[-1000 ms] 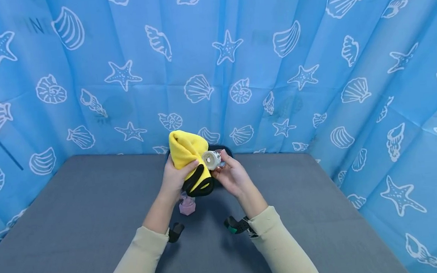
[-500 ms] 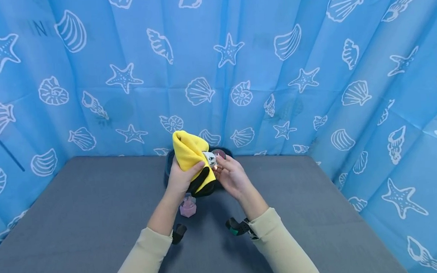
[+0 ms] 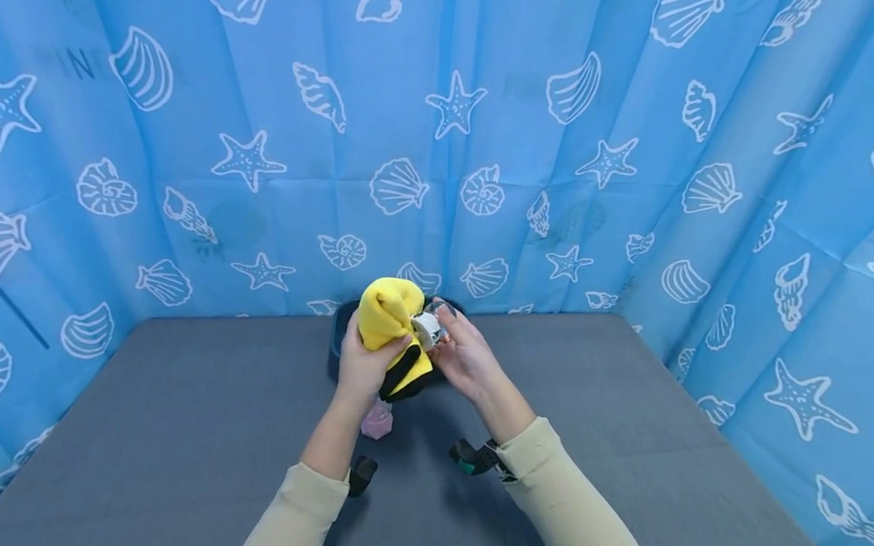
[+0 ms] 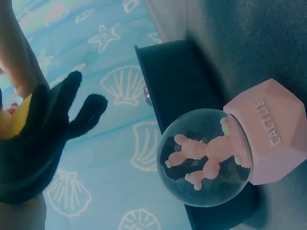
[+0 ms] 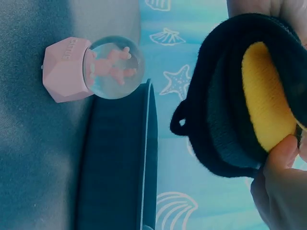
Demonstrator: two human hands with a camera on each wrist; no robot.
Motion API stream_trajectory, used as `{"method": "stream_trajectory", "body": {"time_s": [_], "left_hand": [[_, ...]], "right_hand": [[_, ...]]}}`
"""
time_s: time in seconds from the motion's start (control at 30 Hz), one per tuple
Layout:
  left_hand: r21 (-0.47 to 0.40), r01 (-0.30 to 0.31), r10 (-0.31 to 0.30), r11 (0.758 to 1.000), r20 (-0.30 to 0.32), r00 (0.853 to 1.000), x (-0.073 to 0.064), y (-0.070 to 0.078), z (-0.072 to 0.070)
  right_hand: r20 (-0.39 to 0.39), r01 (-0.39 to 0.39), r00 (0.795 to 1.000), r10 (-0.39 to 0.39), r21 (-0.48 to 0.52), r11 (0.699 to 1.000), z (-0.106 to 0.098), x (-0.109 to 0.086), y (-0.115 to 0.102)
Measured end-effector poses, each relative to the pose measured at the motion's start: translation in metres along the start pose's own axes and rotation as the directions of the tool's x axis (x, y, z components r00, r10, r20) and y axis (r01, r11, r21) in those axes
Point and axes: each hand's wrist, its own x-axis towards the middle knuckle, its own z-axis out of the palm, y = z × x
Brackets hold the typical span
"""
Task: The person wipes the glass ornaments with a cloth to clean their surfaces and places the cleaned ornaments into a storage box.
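Note:
My left hand (image 3: 363,365) grips a folded yellow cloth (image 3: 390,305) with a black edge, its fingers partly hidden behind it. The right wrist view shows the cloth's dark border (image 5: 199,120) and a small loop. In my right hand (image 3: 471,359), fingers and thumb hold a small snow globe (image 3: 427,329) with a white, dark-patterned base. Its base touches or nearly touches the cloth, and its clear ball is mostly covered by fingers. A second snow globe (image 4: 206,158), with a pink faceted base and pink cactus inside, stands on the table below the left hand.
Behind the hands stands a dark bin (image 5: 120,167), its contents mostly hidden. The grey table (image 3: 213,420) ends at a blue curtain (image 3: 396,100) printed with white shells and starfish. Black straps circle both wrists.
The held snow globe has turned, so its base's underside no longer faces the head camera and its side shows. My left hand and the cloth have shifted slightly right and down.

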Motion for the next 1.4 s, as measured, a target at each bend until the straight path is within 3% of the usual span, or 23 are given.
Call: {"method": "stream_trajectory", "body": {"time_s": [0.13, 0.3, 0.53, 0.77, 1.13, 1.23, 1.4], "left_hand": [[-0.085, 0.086, -0.09, 0.993, -0.04, 0.995, 0.002, -0.004, -0.003], [-0.231, 0.171, -0.171, 0.958, 0.017, 0.985, 0.002, -0.005, -0.003], [-0.201, 0.183, -0.178, 0.962, 0.046, 0.983, -0.004, -0.007, 0.007], [-0.175, 0.198, -0.201, 0.965, -0.004, 0.979, -0.006, -0.008, 0.008], [-0.156, 0.131, -0.146, 0.979, -0.088, 0.985, -0.005, -0.002, 0.007], [-0.148, 0.086, -0.104, 0.985, -0.116, 0.988, -0.005, -0.002, 0.006], [-0.122, 0.042, -0.057, 0.992, -0.119, 0.991, -0.002, -0.003, 0.002]], "right_hand": [[-0.023, 0.007, 1.0, -0.006, 0.037, 0.999, -0.001, 0.001, -0.001], [0.013, 0.029, 0.999, -0.03, 0.098, 0.995, -0.003, 0.002, -0.006], [0.069, 0.025, 0.997, -0.028, 0.051, 0.998, 0.0, 0.0, -0.002], [0.014, 0.04, 0.999, -0.04, -0.012, 0.999, 0.001, 0.0, 0.0], [0.066, -0.018, 0.998, 0.02, -0.028, 0.999, 0.001, 0.0, -0.008], [0.075, -0.027, 0.997, 0.036, -0.116, 0.993, 0.0, 0.001, -0.009], [0.086, -0.026, 0.995, 0.057, -0.325, 0.945, -0.001, 0.005, -0.015]]}}
